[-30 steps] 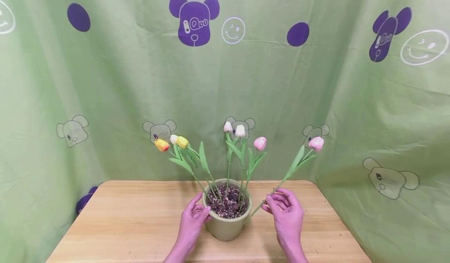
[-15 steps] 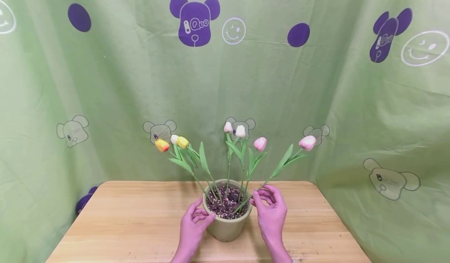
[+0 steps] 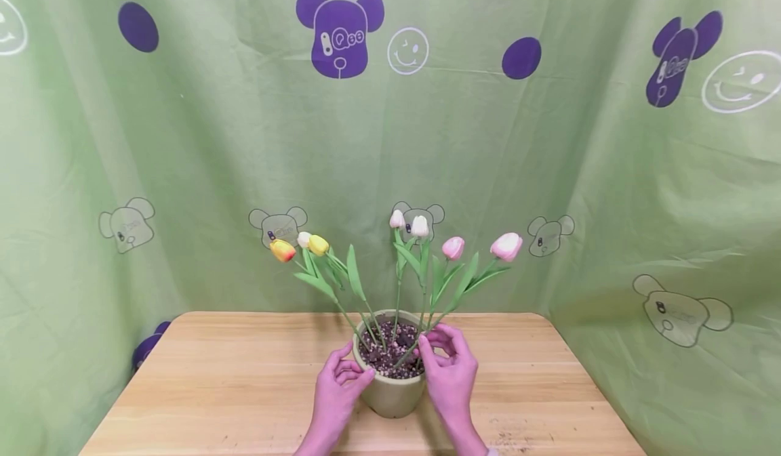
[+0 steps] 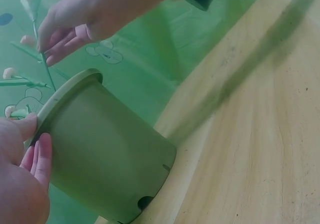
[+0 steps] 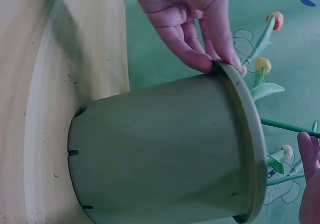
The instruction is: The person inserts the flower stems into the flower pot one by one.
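Observation:
A green plastic flowerpot (image 3: 393,400) filled with dark, speckled soil (image 3: 383,366) stands on the table. My left hand (image 3: 338,389) pinches its rim from the left, thumb on top and fingers under the lip (image 4: 60,97). On the other side, my right hand (image 3: 451,375) pinches the stem of a pink tulip (image 3: 506,246) between thumb and fingers. That stem slants over the rim, its lower end at the soil. Several more tulips stand in the pot: an orange one (image 3: 283,250), a yellow one (image 3: 318,244), another pink one (image 3: 453,248) and pale ones (image 3: 419,225).
The pot stands on a light wooden table (image 3: 232,381). Dark specks of soil (image 3: 509,441) lie near the front right. Behind and at both sides hangs a green curtain (image 3: 213,137) printed with bear heads and smiley faces.
My right hand has moved left to the pot with the pink tulip, bringing the stem's lower end from outside the rim to the soil. The left hand stays at the rim.

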A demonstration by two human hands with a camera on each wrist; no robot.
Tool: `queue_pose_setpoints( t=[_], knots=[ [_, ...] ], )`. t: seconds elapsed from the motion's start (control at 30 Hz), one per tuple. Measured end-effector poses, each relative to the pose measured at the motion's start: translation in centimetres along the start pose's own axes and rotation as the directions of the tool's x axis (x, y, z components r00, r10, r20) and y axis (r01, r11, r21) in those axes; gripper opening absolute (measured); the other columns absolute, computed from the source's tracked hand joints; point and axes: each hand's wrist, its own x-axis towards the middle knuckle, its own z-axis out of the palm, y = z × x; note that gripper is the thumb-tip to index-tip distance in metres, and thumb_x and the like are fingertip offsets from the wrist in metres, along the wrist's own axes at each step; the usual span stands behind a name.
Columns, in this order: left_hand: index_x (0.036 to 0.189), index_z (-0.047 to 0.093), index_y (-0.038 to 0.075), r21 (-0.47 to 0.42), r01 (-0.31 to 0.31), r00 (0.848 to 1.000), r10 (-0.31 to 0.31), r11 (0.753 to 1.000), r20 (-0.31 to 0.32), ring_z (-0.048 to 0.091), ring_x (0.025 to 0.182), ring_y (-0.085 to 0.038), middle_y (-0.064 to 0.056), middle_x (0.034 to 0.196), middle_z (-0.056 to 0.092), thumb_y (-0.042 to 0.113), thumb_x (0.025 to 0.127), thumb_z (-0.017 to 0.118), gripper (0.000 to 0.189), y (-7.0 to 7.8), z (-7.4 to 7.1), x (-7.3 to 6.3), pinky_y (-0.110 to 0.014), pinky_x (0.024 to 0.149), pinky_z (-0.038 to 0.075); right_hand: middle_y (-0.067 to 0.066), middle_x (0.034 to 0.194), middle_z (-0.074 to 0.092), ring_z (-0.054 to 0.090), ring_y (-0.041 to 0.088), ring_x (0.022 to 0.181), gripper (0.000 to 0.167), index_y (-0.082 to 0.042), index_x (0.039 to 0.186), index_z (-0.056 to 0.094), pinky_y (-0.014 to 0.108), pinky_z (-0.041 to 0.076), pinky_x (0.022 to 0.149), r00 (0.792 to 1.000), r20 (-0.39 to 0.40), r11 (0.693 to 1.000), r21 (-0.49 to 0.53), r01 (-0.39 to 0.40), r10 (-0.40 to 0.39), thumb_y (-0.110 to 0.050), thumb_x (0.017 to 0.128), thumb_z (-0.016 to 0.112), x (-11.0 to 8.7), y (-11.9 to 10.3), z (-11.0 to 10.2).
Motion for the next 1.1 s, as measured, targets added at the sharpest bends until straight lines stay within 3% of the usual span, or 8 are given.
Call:
queue_pose_setpoints(
  t=[0.37,0.83,1.1],
  knots=[
    [0.150,0.044,-0.001,0.006,-0.004,1.000,0.004,1.000,0.003,0.066,0.093,-0.015,-0.015,0.110,0.065,0.011,0.083,0.085,0.079,0.0,0.0,0.1,-0.021,0.086,0.062,0.017,0.092,0.070,0.072,0.024,0.075,0.027,0.002,0.111,0.067,0.044,0.066,0.066,0.997,0.069,0.999,-0.029,0.025,-0.022,0.010,0.086,0.075,-0.6,0.6,1.1],
    [0.150,0.044,0.001,0.017,-0.001,1.000,0.001,1.000,0.004,0.066,0.095,-0.017,-0.016,0.113,0.065,0.013,0.084,0.084,0.078,0.3,0.1,-0.1,-0.021,0.086,0.062,0.011,0.090,0.072,0.071,0.018,0.075,0.028,-0.004,0.108,0.070,0.029,0.066,0.064,0.979,0.153,0.987,-0.065,0.145,-0.133,0.011,0.085,0.076,-0.8,1.2,1.5],
    [0.150,0.044,0.001,-0.007,0.001,1.000,-0.001,1.000,0.004,0.066,0.095,-0.017,-0.019,0.114,0.064,0.011,0.084,0.085,0.078,0.2,0.0,0.0,-0.022,0.087,0.062,0.009,0.090,0.072,0.071,0.025,0.076,0.030,-0.008,0.108,0.071,0.031,0.067,0.065,0.974,0.214,0.989,-0.106,0.104,-0.080,0.012,0.086,0.075,-0.7,1.3,1.7]
  ],
)
